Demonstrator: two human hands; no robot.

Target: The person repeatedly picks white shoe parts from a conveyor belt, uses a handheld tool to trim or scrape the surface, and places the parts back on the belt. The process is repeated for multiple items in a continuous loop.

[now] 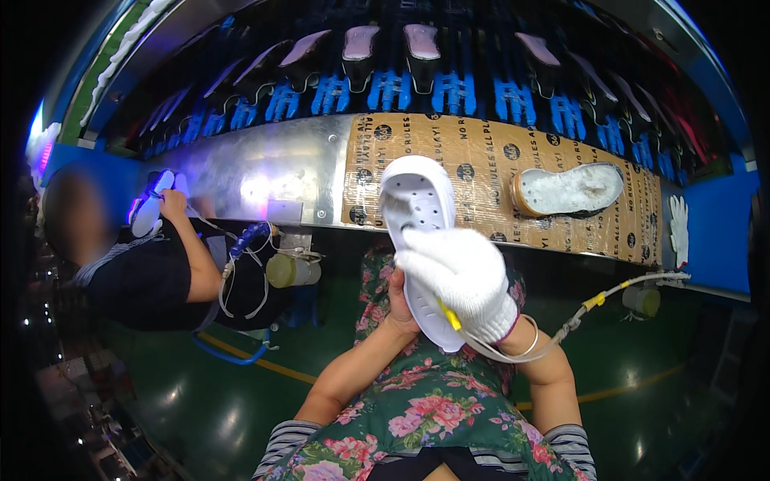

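I hold a white shoe sole (418, 210) upright in front of me, its perforated inner face toward me. My bare left hand (398, 306) grips its lower end from behind. My right hand (464, 280), in a white knit glove, lies across the sole's middle and grips a thin yellow-tipped tool (449, 316) with a white hose (609, 293) running off to the right.
A cardboard-covered metal bench (481, 160) carries another white-lined sole (569, 190). Behind it a conveyor of blue racks (389, 88) holds several soles. A seated co-worker (152, 272) at left handles a sole under violet light. A white glove (678, 224) hangs at right.
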